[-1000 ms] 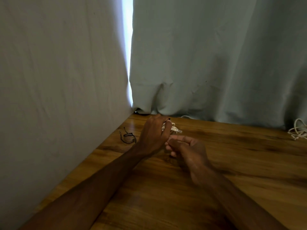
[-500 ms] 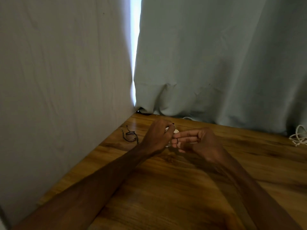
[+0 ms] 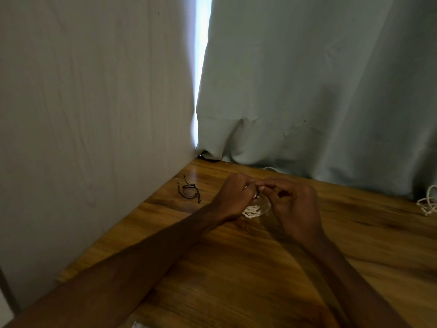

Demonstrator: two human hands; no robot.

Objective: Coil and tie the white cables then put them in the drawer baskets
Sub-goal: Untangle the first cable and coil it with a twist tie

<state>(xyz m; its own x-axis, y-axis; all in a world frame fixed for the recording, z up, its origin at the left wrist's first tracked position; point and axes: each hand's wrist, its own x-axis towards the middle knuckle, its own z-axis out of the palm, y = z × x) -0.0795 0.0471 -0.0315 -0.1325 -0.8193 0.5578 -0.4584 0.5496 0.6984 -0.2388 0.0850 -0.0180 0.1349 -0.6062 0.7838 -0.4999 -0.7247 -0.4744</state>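
Observation:
A small coiled white cable (image 3: pixel 256 208) hangs between my two hands just above the wooden table (image 3: pixel 236 268). My left hand (image 3: pixel 233 197) grips the top of the coil with curled fingers. My right hand (image 3: pixel 294 207) pinches the same spot from the right, fingertips meeting those of the left hand. Most of the coil is hidden by the hands; only its lower loops show. A second loose white cable (image 3: pixel 429 203) lies at the table's right edge. No drawer or basket is in view.
Thin black ties (image 3: pixel 189 189) lie on the table near the left wall (image 3: pixel 82 114). A grey-green curtain (image 3: pixel 307 91) hangs along the table's back edge. A bright gap of light shows between wall and curtain.
My right hand has gone from straight fingers beside the coil to a pinch at its top. The coil's lower loops now show beneath the hands. The view has shifted slightly.

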